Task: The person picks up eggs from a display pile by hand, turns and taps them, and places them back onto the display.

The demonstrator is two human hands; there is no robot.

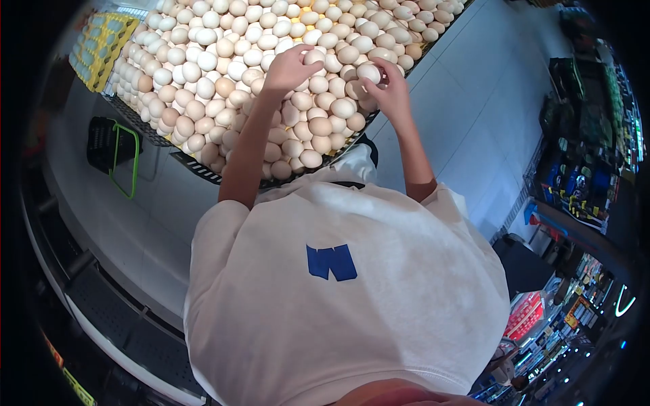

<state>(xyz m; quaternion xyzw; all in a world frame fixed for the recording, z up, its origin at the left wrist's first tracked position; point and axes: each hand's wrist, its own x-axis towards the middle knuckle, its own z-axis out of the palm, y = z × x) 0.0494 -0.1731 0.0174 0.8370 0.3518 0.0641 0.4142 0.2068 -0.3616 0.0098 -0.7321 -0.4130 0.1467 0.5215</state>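
A broad heap of white and light brown eggs [225, 88] fills the display in front of me. My left hand [290, 69] rests over the heap, its thumb and index finger curled around a pale egg [313, 57]. Farther right, near the heap's edge, my right hand [391, 88] grips a whitish egg [368, 73] between thumb and fingers. That egg is lifted slightly over the others and casts a shadow on those below it. Part of its right side is hidden by my fingers.
The black crate edge [196, 167] borders the heap close to my body. A yellow tray [119, 51] of bluish eggs stands at the far left. Below it is a black shopping basket with a green handle [135, 159]. Tiled floor [467, 101] and stocked shelves lie to the right.
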